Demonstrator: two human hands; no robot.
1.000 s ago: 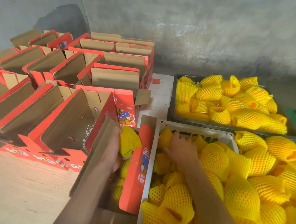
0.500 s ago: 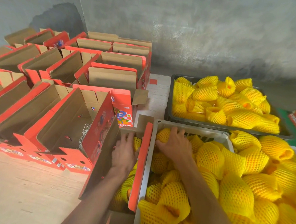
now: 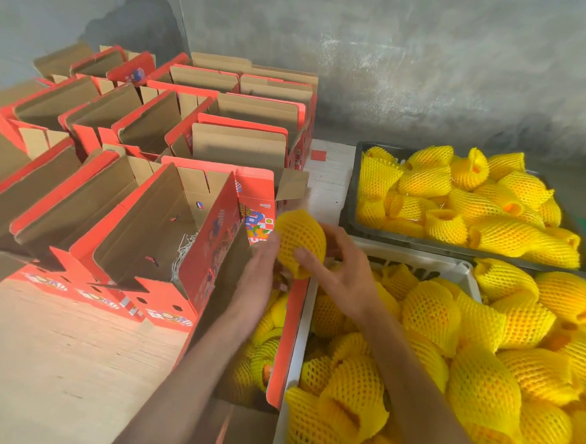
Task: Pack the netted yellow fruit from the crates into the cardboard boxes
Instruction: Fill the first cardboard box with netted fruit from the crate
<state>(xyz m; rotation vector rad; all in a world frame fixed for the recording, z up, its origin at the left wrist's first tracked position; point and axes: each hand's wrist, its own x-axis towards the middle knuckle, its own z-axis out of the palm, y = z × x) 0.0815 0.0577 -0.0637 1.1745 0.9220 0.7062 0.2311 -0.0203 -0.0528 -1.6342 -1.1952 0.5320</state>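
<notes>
a rough grey concrete wall with a dark patch rises behind a pale wooden floor, where a small red scrap lies.

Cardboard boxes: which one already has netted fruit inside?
The nearest cardboard box, right against the white crate, under the left hand; yellow netted fruit shows inside. The other open boxes to its left show only bare cardboard.
</notes>
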